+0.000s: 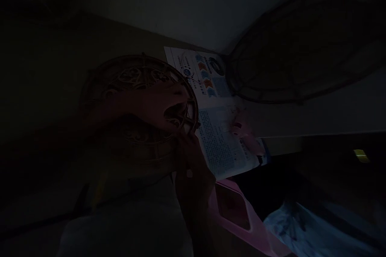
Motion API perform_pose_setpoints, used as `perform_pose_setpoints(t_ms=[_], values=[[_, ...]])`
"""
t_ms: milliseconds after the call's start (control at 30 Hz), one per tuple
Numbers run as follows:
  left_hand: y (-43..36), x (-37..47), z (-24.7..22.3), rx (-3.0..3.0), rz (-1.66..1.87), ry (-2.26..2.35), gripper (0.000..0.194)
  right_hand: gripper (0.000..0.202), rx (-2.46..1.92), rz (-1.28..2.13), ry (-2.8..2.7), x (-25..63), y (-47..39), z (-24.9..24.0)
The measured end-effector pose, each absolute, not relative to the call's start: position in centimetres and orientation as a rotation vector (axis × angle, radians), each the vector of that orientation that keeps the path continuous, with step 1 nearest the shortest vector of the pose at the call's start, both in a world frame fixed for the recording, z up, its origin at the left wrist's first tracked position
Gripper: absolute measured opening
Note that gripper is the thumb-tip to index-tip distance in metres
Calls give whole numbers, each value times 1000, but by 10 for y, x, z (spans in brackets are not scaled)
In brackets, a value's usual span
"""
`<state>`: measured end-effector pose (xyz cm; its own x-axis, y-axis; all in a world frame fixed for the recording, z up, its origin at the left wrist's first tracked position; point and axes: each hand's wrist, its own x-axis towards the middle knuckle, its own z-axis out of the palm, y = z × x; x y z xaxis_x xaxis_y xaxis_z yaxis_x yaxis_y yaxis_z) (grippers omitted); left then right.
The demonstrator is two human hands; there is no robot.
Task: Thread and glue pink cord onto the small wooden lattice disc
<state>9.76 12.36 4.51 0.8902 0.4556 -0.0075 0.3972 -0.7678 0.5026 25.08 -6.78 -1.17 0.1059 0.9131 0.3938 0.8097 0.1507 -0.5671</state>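
Note:
The scene is very dark. A round brown lattice frame [144,61] with curled openwork lies partly over a printed sheet [217,128]. My left hand [159,102] reaches across it from the left, its fingers curved down near the right part of the rim. At the lower right rim, my right hand [193,160] has its fingers pressed together against the frame, close to the left fingertips. Any small piece between the fingers is hidden by the dark. Beside my right wrist is a pink object with a dark rectangular panel [233,207].
A larger round ribbed frame [271,98] leans at the upper right by the pale wall [187,4]. A small pink item [245,132] rests on the sheet. Light bluish fabric [301,229] shows at the lower right, and a small yellow patch [361,156] above it.

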Motion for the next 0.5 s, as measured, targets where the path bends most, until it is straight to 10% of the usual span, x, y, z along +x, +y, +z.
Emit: perform_pose_setpoints(t_ms=[500], values=[[129, 95, 41, 2548, 77, 563, 49, 46, -1738, 219, -1677, 246, -77, -6]])
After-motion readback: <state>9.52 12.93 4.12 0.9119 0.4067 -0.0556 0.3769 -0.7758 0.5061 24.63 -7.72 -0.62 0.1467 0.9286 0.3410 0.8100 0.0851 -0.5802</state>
